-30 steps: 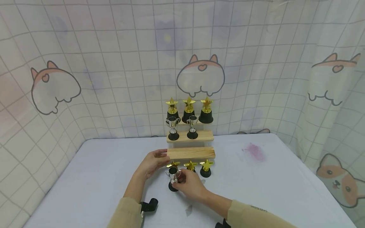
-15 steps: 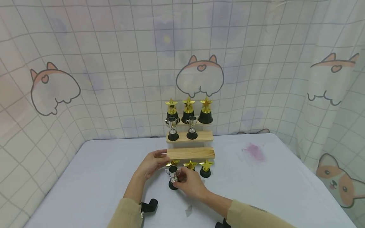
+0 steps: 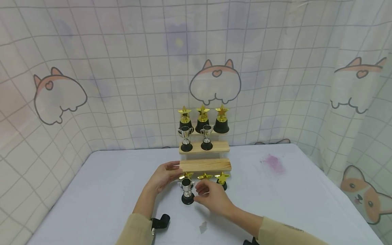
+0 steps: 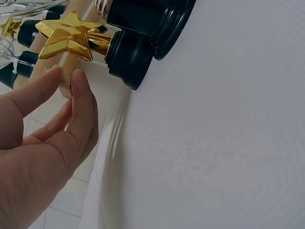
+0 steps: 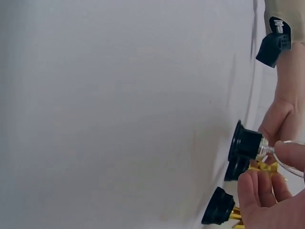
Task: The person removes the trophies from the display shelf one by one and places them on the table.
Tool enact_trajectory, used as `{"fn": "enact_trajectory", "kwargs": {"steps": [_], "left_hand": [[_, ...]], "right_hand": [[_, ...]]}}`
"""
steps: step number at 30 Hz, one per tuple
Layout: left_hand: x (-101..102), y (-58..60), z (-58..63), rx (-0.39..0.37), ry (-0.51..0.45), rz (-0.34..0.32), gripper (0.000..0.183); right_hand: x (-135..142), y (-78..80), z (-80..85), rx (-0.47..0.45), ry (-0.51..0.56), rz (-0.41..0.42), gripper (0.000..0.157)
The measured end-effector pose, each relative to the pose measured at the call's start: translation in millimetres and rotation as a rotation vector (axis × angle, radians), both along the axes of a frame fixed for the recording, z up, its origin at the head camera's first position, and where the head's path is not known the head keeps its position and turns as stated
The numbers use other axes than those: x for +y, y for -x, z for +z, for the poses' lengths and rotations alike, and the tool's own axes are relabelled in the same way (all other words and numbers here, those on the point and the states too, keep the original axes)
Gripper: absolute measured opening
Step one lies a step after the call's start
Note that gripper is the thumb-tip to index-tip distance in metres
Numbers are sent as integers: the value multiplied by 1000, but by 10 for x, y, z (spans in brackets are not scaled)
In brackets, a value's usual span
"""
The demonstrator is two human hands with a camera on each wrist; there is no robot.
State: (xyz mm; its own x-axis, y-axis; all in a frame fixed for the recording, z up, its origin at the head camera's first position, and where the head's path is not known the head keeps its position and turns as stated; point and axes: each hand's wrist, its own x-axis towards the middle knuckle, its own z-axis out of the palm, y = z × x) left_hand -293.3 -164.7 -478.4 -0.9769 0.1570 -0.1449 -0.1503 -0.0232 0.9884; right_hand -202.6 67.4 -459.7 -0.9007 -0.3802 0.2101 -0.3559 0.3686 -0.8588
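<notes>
A silver cup trophy [image 3: 187,194] with a black base stands upright on the table in front of the lowest step of a wooden tiered stand [image 3: 205,165]. Just right of it is my right hand [image 3: 215,199], thumb and fingers spread, apart from the cup in the head view. My left hand [image 3: 163,176] pinches the left end of that lowest step between thumb and fingers, as the left wrist view also shows. Behind the silver cup, gold star trophies [image 3: 222,178] stand in a row before the step; the left one, a gold star trophy [image 4: 71,36], is partly hidden by the cup.
On the middle step stand two silver cups [image 3: 206,137], leaving bare wood at its right. The top step holds three larger gold star trophies [image 3: 221,119]. A white cloth [image 3: 275,204] covers the table; a patterned curtain [image 3: 137,85] hangs behind and at the sides.
My right hand has let go of the silver cup trophy and drawn back a little to the right. The cup stays upright in place. My left hand has not moved from the step.
</notes>
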Motion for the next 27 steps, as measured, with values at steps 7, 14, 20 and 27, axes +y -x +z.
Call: {"fn": "enact_trajectory", "kwargs": {"steps": [7,14,20,27], "left_hand": [[9,-9,19,-13,3,5,54],[6,11,28,-20,2,9,55],[9,10,23,-27,15,8,55],[10,2,24,-36,5,15,54]], "right_hand": [[160,22,153,-2,1,-20,21],[282,113,375,-52,41,-66,19],[362,280,565,-105,67,-130,23],[453,564,705,-178,128,-185,26]]}}
